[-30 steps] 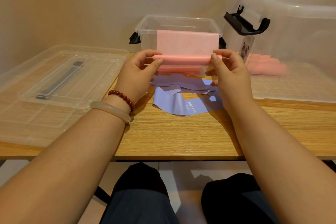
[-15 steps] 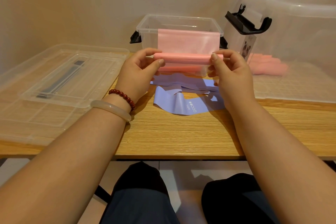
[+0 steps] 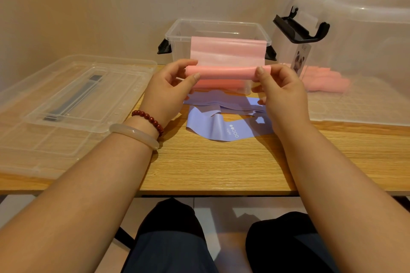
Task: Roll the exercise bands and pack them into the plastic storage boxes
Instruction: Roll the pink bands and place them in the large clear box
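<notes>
Fingers (image 3: 195, 77) of both hands are curled round the ends of a partly rolled pink exercise band (image 3: 226, 72). The left hand (image 3: 168, 93) pinches the left end between thumb and forefingers, and the right hand (image 3: 281, 93) pinches the right end likewise. The roll is held level in the air, just in front of the small storage box (image 3: 180, 51). An unrolled flap rises from it before the box's near wall; whether its top edge rests on the rim cannot be told. Judgement: rolling is under way and the flap is not yet wound in. Both thumbs should turn at an even rate so the ends stay flush and the roll does not cone. Light tension on the flap should keep the turns tight. The material looks springy, so the pinch should hold until the roll is seated. Pink rolls (image 3: 221, 84) lie inside that box. A purple exercise band (image 3: 213, 126) lies unrolled on the tabletop (image 3: 221, 162) beneath the hands.
</notes>
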